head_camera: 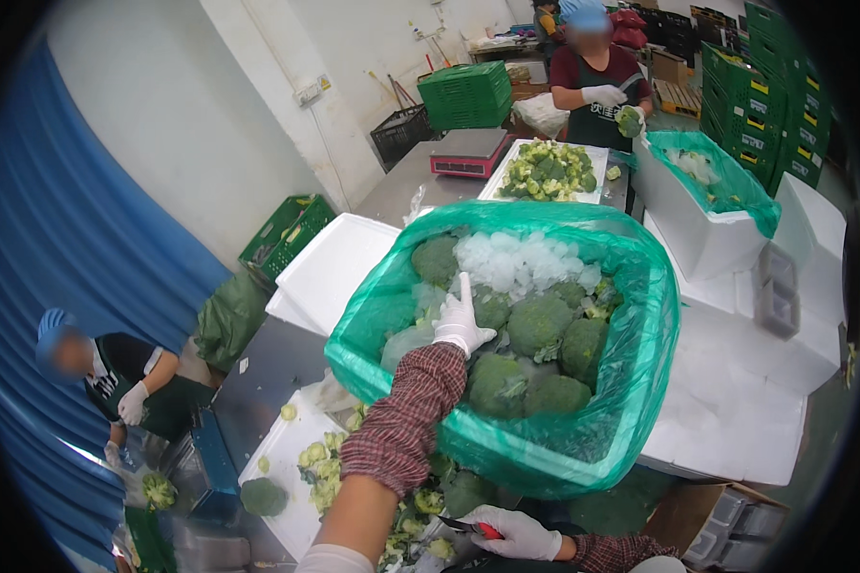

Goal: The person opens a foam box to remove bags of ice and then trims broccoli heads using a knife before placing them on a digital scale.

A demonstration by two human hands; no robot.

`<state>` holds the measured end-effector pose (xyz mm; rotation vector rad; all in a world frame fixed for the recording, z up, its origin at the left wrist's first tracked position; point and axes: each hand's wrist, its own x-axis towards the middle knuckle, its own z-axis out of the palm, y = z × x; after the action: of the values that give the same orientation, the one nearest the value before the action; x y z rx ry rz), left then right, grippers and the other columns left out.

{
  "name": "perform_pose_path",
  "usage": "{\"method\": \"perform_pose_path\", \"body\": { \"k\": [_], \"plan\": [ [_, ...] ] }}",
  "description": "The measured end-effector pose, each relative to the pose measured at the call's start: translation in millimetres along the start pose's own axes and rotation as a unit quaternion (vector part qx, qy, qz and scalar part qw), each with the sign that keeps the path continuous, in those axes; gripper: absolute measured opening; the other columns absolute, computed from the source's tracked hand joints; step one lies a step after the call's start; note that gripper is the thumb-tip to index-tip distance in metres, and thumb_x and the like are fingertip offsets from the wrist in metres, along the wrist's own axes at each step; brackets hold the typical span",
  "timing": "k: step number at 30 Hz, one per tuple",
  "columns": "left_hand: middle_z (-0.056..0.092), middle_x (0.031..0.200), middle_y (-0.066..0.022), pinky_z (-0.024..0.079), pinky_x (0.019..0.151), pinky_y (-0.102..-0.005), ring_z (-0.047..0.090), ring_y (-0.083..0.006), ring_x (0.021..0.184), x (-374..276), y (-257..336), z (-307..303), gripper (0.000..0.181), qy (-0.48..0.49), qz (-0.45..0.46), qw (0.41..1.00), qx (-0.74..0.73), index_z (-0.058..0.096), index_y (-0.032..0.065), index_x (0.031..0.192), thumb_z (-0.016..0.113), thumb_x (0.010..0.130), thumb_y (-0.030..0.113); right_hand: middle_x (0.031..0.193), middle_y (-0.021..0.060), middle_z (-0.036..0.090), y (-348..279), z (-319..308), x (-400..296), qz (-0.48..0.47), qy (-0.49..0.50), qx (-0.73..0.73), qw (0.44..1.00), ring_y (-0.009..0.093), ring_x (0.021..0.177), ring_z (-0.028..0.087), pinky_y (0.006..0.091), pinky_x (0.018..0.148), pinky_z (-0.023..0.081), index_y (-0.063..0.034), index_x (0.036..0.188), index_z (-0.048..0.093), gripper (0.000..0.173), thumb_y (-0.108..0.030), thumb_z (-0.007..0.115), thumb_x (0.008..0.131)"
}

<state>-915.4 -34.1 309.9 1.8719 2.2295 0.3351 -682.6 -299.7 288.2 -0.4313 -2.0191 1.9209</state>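
Note:
A foam box (545, 458) lined with green plastic film stands in front of me, holding several broccoli heads (539, 326) and a heap of crushed ice (519, 261). Over its contents reaches my left hand (462, 322), in a white glove, with index finger and thumb spread and nothing in its grasp. The index fingertip lies by a broccoli head (436, 259) and the ice; whether it touches them I cannot tell. Below the box, my right hand (519, 533), also gloved, grips a red-handled knife (489, 531), its blade pointing left over cut broccoli pieces (441, 550).
A white foam tray (287, 444) with florets lies at lower left. Beyond the box are a tray of florets (548, 172), a scale (469, 152) and another lined foam box (702, 236). Co-workers stand at left (143, 387) and at the back (602, 79). Green crates (745, 114) are stacked at right.

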Motion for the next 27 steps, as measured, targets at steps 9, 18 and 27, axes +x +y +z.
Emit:
{"method": "perform_pose_path", "body": {
  "k": [9,18,27],
  "plan": [
    [0.045,0.125,-0.0338,0.042,0.104,-0.0442,0.049,-0.0462,0.117,24.0,9.9,4.4,0.141,-0.014,-0.047,0.998,-0.035,-0.004,0.0122,0.156,0.090,0.054,0.036,0.107,0.0090,0.058,18.3,-31.9,-22.6,-0.050,0.059,0.058,0.995,0.023,0.094,0.058,0.0306,0.087,0.045,-0.0043,0.127,0.059,0.036,-0.012,0.063,0.092],
    [0.045,0.138,-0.0275,0.051,0.090,-0.0464,0.055,-0.0378,0.117,-38.0,-31.9,-133.3,0.113,0.012,0.001,0.965,-0.263,0.012,0.0129,0.156,0.078,0.067,0.035,0.113,0.0029,0.066,-2.4,-26.6,-6.6,0.004,0.076,0.149,0.986,0.011,0.089,0.060,0.0249,0.083,0.049,-0.0019,0.134,0.054,0.041,-0.010,0.059,0.095],
    [0.048,0.142,-0.0175,0.046,0.105,-0.0482,0.053,-0.0303,0.126,-278.3,-108.1,-117.5,0.077,0.020,0.015,0.575,-0.818,0.033,0.0023,0.146,0.067,0.081,0.025,0.128,0.0108,0.057,-65.9,14.2,86.3,-0.085,0.216,0.305,0.924,0.011,0.071,0.063,0.0182,0.048,0.036,-0.0064,0.145,0.038,0.057,-0.006,0.054,0.090]
  ]
}}
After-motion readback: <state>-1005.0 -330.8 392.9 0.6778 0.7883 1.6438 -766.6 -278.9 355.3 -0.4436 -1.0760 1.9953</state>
